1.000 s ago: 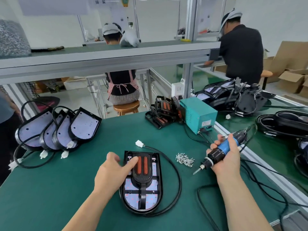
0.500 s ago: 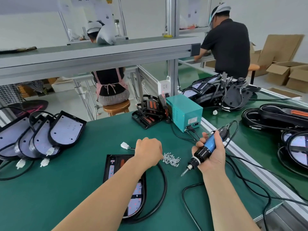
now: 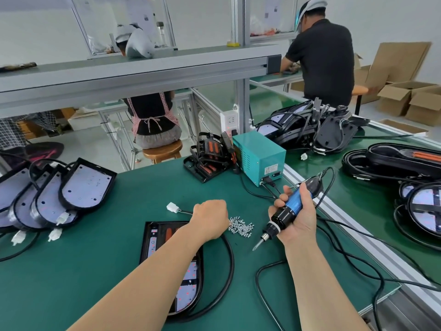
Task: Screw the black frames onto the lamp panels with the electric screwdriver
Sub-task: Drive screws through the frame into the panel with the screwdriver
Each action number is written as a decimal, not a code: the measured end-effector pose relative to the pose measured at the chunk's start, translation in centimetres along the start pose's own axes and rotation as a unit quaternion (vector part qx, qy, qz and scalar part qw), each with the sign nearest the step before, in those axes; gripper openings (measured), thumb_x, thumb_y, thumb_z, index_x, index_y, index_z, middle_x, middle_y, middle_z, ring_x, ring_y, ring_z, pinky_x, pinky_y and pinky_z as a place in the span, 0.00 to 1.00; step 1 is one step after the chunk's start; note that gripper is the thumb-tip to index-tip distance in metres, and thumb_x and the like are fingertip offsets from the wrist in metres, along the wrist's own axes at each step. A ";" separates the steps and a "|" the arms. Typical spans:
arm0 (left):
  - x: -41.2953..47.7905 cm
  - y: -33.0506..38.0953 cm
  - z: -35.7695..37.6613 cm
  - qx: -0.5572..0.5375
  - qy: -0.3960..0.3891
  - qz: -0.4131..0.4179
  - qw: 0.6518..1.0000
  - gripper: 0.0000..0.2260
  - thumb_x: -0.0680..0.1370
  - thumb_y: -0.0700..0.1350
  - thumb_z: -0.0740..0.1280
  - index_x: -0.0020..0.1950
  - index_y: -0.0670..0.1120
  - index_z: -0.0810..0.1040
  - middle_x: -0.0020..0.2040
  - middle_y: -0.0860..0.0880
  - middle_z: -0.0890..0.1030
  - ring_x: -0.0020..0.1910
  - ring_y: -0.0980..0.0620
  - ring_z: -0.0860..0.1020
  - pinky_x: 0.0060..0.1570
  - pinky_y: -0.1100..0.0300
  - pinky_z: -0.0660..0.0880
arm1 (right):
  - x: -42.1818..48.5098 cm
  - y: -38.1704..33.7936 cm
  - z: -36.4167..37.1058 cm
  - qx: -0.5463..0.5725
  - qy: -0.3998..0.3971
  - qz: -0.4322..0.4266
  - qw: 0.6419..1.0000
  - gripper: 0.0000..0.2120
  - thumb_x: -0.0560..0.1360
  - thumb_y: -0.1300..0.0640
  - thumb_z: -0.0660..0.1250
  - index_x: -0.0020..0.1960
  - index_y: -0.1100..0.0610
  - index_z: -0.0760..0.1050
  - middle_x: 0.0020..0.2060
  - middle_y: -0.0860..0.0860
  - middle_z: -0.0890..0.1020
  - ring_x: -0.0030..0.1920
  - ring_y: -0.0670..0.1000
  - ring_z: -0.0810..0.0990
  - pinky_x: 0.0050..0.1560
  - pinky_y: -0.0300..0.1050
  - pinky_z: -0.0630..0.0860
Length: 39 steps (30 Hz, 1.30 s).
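One panel (image 3: pixel 188 275) lies flat on the green bench (image 3: pixel 83 271), largely hidden under the left forearm. Its white board is dotted with small red marks, and a black frame (image 3: pixel 168 234) with orange strips is seated on it. A thick black cable (image 3: pixel 232 263) is looped round its right side. The left hand (image 3: pixel 210 218) is curled knuckles-up against a heap of small silver screws (image 3: pixel 241 226); whether a screw is pinched cannot be told. The blue-and-black screwdriver (image 3: pixel 292 207) is gripped in the right hand (image 3: pixel 298 223), its bit tilted down-left above the bench, just right of the screws. More panels (image 3: pixel 83 185) are stacked at the left, and spare frames (image 3: pixel 210 156) at the back
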<state>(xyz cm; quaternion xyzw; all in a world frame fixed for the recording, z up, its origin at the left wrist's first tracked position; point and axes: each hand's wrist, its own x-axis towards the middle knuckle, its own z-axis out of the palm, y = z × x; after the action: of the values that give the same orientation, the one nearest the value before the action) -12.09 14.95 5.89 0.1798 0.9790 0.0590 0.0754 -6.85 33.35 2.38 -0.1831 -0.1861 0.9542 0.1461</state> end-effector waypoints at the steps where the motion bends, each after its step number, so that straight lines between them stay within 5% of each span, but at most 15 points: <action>1: -0.3 -0.1 -0.2 -0.022 0.013 0.004 1.000 0.08 0.78 0.39 0.60 0.53 0.43 0.77 0.52 0.45 0.82 0.52 0.41 0.78 0.53 0.51 0.72 | 0.0 0.0 0.0 0.000 -0.001 0.000 1.000 0.18 0.74 0.42 0.72 0.50 0.57 0.79 0.33 0.48 0.77 0.28 0.46 0.75 0.33 0.39 0.72; 8: -3.6 -1.7 -2.1 -0.285 0.073 0.024 0.955 0.08 0.74 0.38 0.67 0.40 0.51 0.77 0.35 0.55 0.77 0.38 0.55 0.74 0.38 0.65 0.71 | -0.1 -0.1 0.0 0.001 -0.004 -0.002 1.000 0.16 0.76 0.43 0.72 0.48 0.56 0.78 0.33 0.47 0.77 0.28 0.46 0.75 0.31 0.38 0.70; 12: -6.6 -2.7 -2.8 -0.437 0.068 -0.009 0.897 0.09 0.73 0.36 0.68 0.40 0.49 0.82 0.34 0.49 0.79 0.33 0.53 0.71 0.37 0.61 0.68 | -0.9 0.4 1.0 0.004 0.011 -0.004 1.000 0.14 0.76 0.44 0.70 0.47 0.55 0.78 0.33 0.46 0.76 0.28 0.45 0.74 0.33 0.38 0.68; 15: -8.5 -3.5 -3.1 -0.482 0.068 -0.009 0.874 0.08 0.75 0.36 0.69 0.42 0.48 0.85 0.39 0.41 0.82 0.37 0.55 0.73 0.41 0.62 0.69 | -1.8 0.9 2.7 0.010 0.016 -0.010 1.000 0.13 0.77 0.44 0.69 0.45 0.54 0.77 0.33 0.45 0.76 0.28 0.45 0.73 0.35 0.39 0.66; 19: -10.4 -4.6 -3.0 -0.549 0.075 -0.010 0.833 0.08 0.77 0.34 0.68 0.44 0.45 0.84 0.37 0.53 0.85 0.31 0.64 0.75 0.32 0.75 0.67 | -3.3 1.8 5.4 -0.005 0.007 -0.024 1.000 0.12 0.78 0.45 0.69 0.43 0.53 0.76 0.32 0.45 0.76 0.28 0.45 0.73 0.34 0.40 0.65; 24: -12.3 -6.2 -2.5 -0.651 0.057 -0.063 0.754 0.07 0.80 0.33 0.64 0.48 0.41 0.80 0.42 0.45 0.86 0.34 0.56 0.76 0.40 0.62 0.71 | -5.2 3.0 8.0 -0.018 -0.007 -0.047 0.999 0.12 0.77 0.46 0.70 0.41 0.52 0.76 0.31 0.46 0.76 0.28 0.46 0.73 0.34 0.40 0.66; 30: -14.5 -7.3 -2.5 -0.719 0.025 -0.057 0.692 0.09 0.80 0.32 0.62 0.55 0.40 0.80 0.45 0.42 0.86 0.39 0.53 0.78 0.46 0.60 0.75 | -7.4 5.0 9.8 -0.024 -0.004 -0.061 0.998 0.11 0.77 0.47 0.71 0.41 0.52 0.75 0.30 0.47 0.76 0.30 0.46 0.73 0.36 0.40 0.70; 39: -16.5 -8.2 -2.7 -0.802 0.014 -0.063 0.594 0.06 0.70 0.38 0.73 0.44 0.39 0.80 0.40 0.41 0.85 0.33 0.55 0.79 0.33 0.67 0.74 | -9.6 6.5 11.8 -0.009 0.005 -0.077 0.997 0.11 0.78 0.50 0.71 0.42 0.54 0.74 0.31 0.46 0.75 0.29 0.45 0.75 0.34 0.37 0.74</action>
<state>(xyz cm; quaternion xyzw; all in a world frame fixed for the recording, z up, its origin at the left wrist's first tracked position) -0.11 1.12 9.47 -0.0163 0.5463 0.8181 0.1789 -4.40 20.73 12.74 -0.1743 -0.2079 0.9374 0.2185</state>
